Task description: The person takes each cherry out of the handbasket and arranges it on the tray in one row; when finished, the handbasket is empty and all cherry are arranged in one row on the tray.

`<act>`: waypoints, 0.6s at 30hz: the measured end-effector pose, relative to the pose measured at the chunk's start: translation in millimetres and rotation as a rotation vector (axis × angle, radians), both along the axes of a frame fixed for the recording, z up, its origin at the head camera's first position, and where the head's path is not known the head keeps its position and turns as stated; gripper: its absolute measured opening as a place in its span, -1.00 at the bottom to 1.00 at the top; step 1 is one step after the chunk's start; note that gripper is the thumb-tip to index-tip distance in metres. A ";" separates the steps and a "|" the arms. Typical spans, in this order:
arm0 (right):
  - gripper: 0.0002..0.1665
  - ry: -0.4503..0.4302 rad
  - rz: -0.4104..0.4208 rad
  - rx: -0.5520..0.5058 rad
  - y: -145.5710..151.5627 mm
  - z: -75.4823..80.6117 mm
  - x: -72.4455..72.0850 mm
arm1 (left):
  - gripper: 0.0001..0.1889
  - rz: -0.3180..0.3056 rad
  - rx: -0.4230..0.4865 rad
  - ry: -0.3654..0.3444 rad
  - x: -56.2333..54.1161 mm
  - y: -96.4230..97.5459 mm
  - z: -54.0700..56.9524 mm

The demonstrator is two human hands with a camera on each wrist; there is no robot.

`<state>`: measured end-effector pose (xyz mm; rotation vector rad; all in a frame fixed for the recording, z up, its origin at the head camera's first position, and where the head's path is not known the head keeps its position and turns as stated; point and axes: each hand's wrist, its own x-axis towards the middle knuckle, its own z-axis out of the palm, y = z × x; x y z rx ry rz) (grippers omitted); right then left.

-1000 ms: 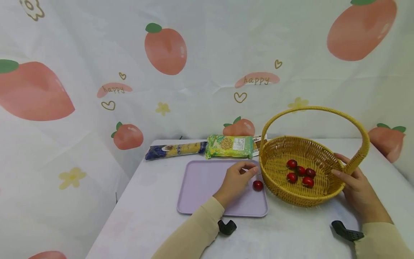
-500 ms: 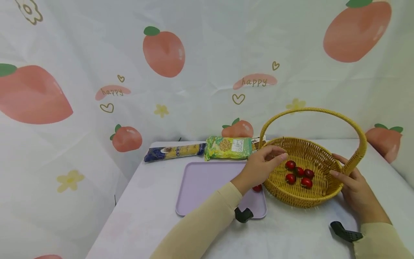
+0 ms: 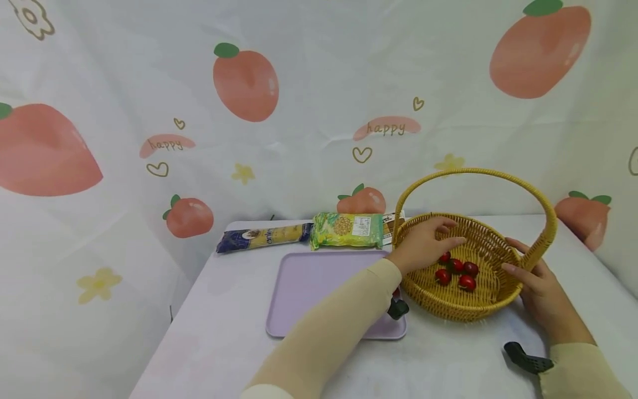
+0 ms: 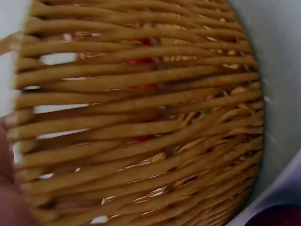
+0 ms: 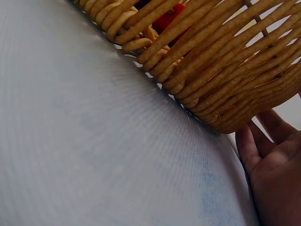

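A yellow woven basket (image 3: 461, 311) with a tall arched handle stands at the right. Several small, round, glossy red fruits (image 3: 467, 283) lie on its floor. My left hand (image 3: 421, 245) reaches over the basket's left rim above the fruits, thumb and fingers apart, with nothing visible between them. My right hand (image 3: 540, 296) grips the rim on the right near the handle's foot, thumb on the inside. Mostly hidden behind my left wrist, another red fruit (image 3: 396, 292) sits at the right edge of the lilac tray (image 3: 294, 299). The left wrist view has the basket's wall (image 4: 141, 103) up close.
Behind the tray lie a blue-and-yellow pasta pack (image 3: 264, 237) and a green-and-yellow bag (image 3: 346, 230). A small brown-and-white packet (image 3: 390, 227) is partly behind the basket. A fruit-print cloth (image 3: 289, 166) hangs at the table's back.
My left hand has moved right from above the tray, past the red fruit there, to over the inside of the basket. My right hand keeps its hold on the rim.
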<state>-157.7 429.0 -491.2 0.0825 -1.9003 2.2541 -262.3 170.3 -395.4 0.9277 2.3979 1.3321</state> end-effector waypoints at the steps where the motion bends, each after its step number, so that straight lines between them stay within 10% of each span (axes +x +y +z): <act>1: -0.26 0.007 0.002 0.000 0.9 1.0 0.4 | -0.48 -0.004 -0.021 0.004 -1.1 4.4 -1.1; 18: -0.27 0.036 0.016 0.016 -0.7 3.0 1.1 | -0.63 -0.084 -0.375 0.104 -11.4 25.8 -29.7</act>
